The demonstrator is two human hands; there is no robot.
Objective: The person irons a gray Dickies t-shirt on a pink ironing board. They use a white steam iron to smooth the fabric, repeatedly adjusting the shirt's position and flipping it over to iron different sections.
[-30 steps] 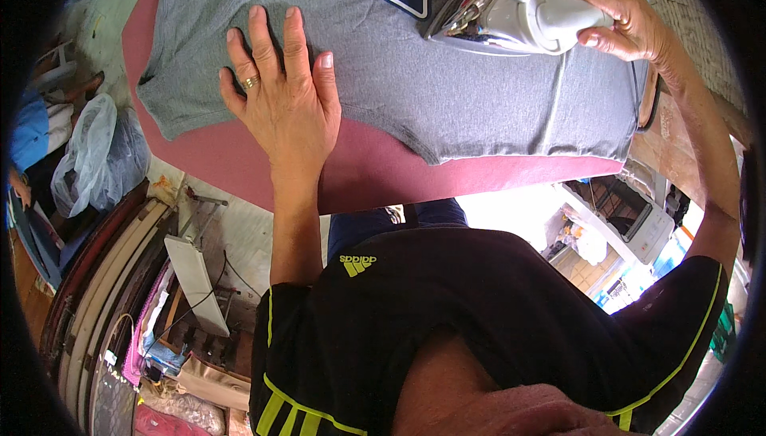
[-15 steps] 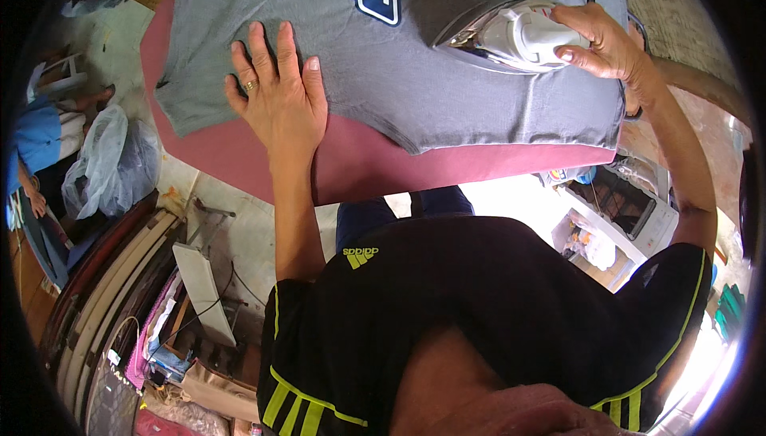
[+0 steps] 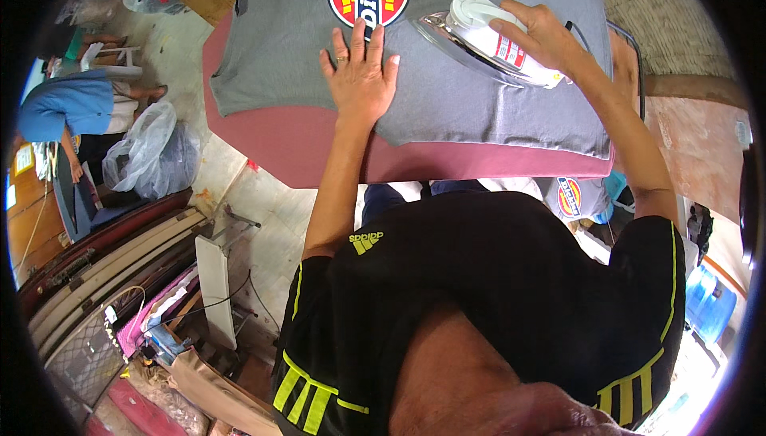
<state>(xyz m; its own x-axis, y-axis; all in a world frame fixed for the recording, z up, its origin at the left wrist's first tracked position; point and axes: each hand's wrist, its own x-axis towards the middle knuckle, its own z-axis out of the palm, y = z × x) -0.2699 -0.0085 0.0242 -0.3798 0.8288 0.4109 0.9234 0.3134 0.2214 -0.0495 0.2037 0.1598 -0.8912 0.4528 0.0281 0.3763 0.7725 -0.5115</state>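
Note:
A grey T-shirt (image 3: 287,45) with a round red and yellow print lies spread over a maroon padded ironing board (image 3: 279,145). My left hand (image 3: 361,77) rests flat on the shirt, fingers spread, its fingertips at the lower edge of the print. My right hand (image 3: 542,37) is wrapped round the handle of a white clothes iron (image 3: 487,33). The iron's soleplate lies on the right part of the shirt, with its tip toward the print. The shirt's lower hem runs along the near edge of the board.
Another person in a blue top (image 3: 72,105) is at the far left. A clear plastic bag (image 3: 155,153) sits on the floor near stacked boards (image 3: 112,264). A dark cord or rail (image 3: 634,61) curves at the board's right end. Another printed grey garment (image 3: 568,197) hangs below the board.
The iron has turned in my right hand, and its rear has swung nearer to me. My left hand has slid over the shirt to just under the print. The whole view has shifted.

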